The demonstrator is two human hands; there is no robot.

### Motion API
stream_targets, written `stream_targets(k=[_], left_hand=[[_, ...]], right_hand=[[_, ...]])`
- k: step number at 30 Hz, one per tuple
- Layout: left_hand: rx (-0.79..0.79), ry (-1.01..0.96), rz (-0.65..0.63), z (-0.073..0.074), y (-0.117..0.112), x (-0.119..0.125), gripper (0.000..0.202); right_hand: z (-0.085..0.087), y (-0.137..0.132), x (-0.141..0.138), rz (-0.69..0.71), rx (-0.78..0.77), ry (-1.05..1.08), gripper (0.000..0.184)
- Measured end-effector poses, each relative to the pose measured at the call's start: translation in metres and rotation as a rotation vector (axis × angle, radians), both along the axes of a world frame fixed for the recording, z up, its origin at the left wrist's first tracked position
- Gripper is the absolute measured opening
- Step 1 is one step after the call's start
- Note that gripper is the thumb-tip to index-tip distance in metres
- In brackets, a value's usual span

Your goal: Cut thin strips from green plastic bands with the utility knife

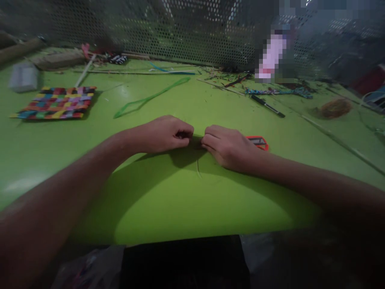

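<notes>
Over the middle of the green table (pixel 204 208), my left hand (pixel 165 134) is closed, its thumb and fingers curled together in a pinch. My right hand (pixel 225 146) faces it a short gap away, fingers bent and pressed together. Whatever the fingertips hold is hidden or too small to name. Just below them a thin pale strand (pixel 198 169) shows on the table; I cannot tell whether it runs up into the fingers. Partly behind my right wrist lies an orange-red rimmed object (pixel 262 143), its kind unclear.
A multicoloured woven square (pixel 58 102) lies at left, near a whitish block (pixel 24 77). A green strip loop (pixel 153 97), a black pen-like tool (pixel 267 106) and a brown fibrous lump (pixel 335 108) lie farther back. Scraps line the perforated screen (pixel 192 36).
</notes>
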State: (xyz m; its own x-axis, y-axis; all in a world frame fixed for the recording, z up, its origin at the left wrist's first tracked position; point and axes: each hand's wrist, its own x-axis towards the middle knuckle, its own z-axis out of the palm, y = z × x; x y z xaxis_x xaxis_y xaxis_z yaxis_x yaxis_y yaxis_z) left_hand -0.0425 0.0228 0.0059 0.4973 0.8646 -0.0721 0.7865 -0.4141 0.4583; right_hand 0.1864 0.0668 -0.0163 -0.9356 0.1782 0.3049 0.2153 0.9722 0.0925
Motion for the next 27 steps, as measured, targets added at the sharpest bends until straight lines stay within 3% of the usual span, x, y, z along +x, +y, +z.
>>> stream_targets(k=[10, 19, 24, 27], left_hand=[[0.268, 0.0, 0.193, 0.005, 0.002, -0.018, 0.033], [0.319, 0.036, 0.174, 0.0, 0.008, -0.025, 0.023], [0.416, 0.047, 0.106, 0.008, 0.006, -0.032, 0.027], [0.368, 0.038, 0.046, 0.013, 0.002, -0.035, 0.024]], right_hand=[[0.001, 0.005, 0.004, -0.16, 0.003, 0.142, 0.023], [0.005, -0.006, 0.004, -0.028, -0.074, 0.082, 0.023], [-0.001, -0.006, 0.003, 0.054, -0.068, 0.008, 0.027], [-0.003, -0.003, 0.003, 0.065, -0.094, 0.007, 0.025]])
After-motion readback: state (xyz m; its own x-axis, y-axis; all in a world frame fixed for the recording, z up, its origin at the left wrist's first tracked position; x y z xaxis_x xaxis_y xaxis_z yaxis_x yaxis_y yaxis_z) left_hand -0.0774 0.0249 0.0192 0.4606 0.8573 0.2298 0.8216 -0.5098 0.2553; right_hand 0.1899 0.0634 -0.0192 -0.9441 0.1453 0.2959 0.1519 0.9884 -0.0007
